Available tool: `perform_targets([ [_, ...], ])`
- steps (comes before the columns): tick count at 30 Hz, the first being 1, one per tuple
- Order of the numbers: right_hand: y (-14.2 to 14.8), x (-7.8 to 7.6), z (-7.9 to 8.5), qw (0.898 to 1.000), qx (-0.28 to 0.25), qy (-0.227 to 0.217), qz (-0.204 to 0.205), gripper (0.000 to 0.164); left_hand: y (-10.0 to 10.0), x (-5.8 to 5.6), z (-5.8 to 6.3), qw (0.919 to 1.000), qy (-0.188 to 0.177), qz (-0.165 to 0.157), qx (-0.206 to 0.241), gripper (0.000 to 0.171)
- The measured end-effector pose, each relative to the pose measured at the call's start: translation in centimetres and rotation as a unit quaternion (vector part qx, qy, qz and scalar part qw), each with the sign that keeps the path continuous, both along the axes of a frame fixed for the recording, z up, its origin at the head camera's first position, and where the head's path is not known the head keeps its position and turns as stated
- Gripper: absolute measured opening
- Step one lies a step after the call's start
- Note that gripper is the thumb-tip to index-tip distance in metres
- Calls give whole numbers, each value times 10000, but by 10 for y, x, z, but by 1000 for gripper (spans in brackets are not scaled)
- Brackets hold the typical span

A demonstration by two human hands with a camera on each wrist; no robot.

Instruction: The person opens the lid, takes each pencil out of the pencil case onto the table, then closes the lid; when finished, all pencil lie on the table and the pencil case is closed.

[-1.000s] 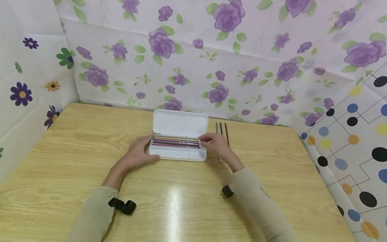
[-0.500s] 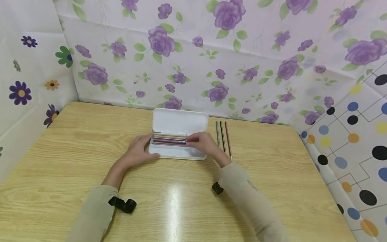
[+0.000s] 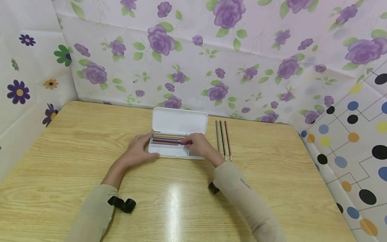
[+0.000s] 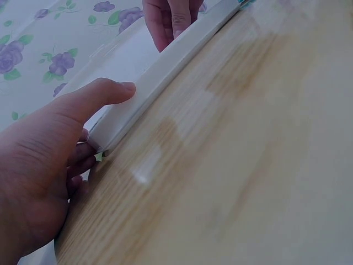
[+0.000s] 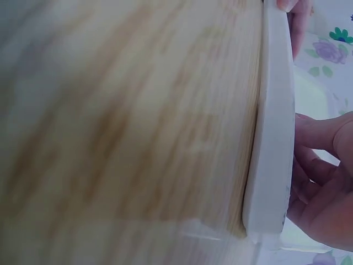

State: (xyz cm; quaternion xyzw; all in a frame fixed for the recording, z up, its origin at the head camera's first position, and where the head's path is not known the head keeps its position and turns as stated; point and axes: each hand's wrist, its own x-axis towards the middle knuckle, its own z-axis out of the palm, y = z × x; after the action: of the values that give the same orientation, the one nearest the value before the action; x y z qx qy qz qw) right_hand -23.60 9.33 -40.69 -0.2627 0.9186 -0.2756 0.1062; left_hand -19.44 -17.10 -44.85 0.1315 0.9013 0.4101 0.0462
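Note:
An open white pencil case (image 3: 169, 152) lies on the table with its lid (image 3: 179, 120) raised at the back. Several pencils (image 3: 166, 140) lie lengthwise in its tray. My left hand (image 3: 137, 149) grips the case's left end, thumb on the front rim and the other fingers at the end and behind. My right hand (image 3: 198, 145) reaches in from the right, its curled fingertips pinching at the pencils and covering their right ends. How many it holds is hidden. In the right wrist view, the case's front wall (image 5: 273, 127) partly hides these fingers.
Three pencils (image 3: 223, 139) lie side by side on the wooden table (image 3: 145, 208), right of the case. A flower-printed sheet (image 3: 187, 60) hangs along the back edge. Patterned sheets stand at both sides.
My right hand has slid left along the pencils, from their right ends towards the middle of the case. The three loose pencils show more fully. My left hand keeps its hold on the case.

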Motion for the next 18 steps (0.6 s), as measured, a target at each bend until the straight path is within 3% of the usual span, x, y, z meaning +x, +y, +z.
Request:
perform_targets([
  [8, -3, -4, 4, 9992, 192, -355, -7, 19, -1, -1, -1, 10000, 48, -33, -35, 98],
  [18, -4, -3, 4, 9996, 223, -78, 176, 14, -2, -1, -2, 10000, 57, -9, -52, 98],
])
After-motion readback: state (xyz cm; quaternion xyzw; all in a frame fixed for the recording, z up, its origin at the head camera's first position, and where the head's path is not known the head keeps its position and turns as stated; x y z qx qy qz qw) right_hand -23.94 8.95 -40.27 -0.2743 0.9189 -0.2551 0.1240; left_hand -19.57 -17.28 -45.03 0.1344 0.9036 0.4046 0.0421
